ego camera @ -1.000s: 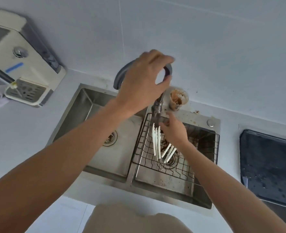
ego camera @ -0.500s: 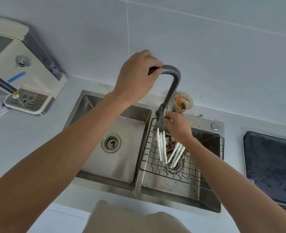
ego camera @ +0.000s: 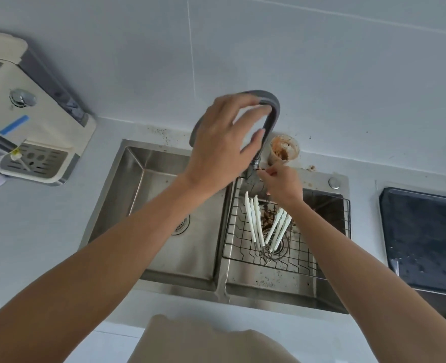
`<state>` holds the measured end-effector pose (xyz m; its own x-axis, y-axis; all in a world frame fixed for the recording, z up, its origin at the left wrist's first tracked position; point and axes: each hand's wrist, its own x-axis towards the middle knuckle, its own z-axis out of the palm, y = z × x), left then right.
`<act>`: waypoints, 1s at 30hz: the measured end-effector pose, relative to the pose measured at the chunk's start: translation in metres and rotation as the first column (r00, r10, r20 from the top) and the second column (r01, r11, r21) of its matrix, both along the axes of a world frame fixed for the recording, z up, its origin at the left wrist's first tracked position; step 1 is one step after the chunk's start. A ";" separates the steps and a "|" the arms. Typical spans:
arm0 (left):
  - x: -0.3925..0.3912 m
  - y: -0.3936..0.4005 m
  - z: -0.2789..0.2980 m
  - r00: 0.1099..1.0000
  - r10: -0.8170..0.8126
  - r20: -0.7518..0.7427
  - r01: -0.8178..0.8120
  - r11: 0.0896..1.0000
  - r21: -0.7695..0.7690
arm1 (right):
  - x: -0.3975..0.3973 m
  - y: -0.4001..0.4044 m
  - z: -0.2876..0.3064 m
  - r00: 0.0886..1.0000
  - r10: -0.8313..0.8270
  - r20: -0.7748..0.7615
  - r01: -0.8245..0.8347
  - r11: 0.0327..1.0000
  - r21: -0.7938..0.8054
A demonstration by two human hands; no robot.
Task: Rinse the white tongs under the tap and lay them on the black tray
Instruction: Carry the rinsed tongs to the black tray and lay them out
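White tongs (ego camera: 266,226): several thin plastic pairs, lying on the wire rack (ego camera: 290,260) in the right basin of the sink (ego camera: 153,163), fanned in two bundles with metal spring ends meeting over the drain. Probably very light, stiff along the arms, springy at the hinge, slick once wet. Best pinched together near the metal ends, or gripped mid-arm with the blades squeezed shut.

Left hand (ego camera: 221,148) curled loosely round the tap (ego camera: 271,113) spout, thumb below, fingers over the arch. Right hand (ego camera: 282,182) pinched at the tap base just behind the rack, presumably on the lever; not on the tongs. Black tray (ego camera: 426,231) well right of the sink on the tabletop, nothing resting on it.

Against half a second ago: spout swung from the left basin toward the right one, left hand shifted with it; thin stream seen then no longer visible; tongs unmoved; right hand in place.
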<state>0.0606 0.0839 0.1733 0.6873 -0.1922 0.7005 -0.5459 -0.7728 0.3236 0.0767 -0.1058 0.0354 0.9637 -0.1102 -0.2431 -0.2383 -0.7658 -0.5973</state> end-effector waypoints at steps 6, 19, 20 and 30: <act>-0.031 -0.042 -0.067 0.926 -0.220 -0.306 0.217 0.975 -0.041 | -0.030 -0.033 -0.021 0.989 -0.122 -0.085 0.122 0.993 -0.007; -0.077 -0.104 -0.208 -0.131 -0.168 -0.977 -0.217 0.966 -0.138 | -0.120 -0.072 -0.110 0.779 -0.259 -0.571 0.208 0.966 -0.153; -0.079 -0.105 -0.214 -0.150 -0.161 -0.976 -0.251 0.961 -0.120 | -0.121 -0.070 -0.112 0.770 -0.250 -0.588 0.208 0.968 -0.139; -0.079 -0.105 -0.231 -0.202 -0.254 -0.946 -0.399 0.903 -0.158 | -0.114 -0.054 -0.102 0.729 -0.289 -0.621 0.279 0.953 -0.116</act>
<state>-0.0188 -0.0207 -0.0576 0.5643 -0.1063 -0.8187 0.7082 -0.4474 0.5462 -0.0371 -0.1596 -0.0668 0.5193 -0.3616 -0.7744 -0.7610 -0.6080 -0.2264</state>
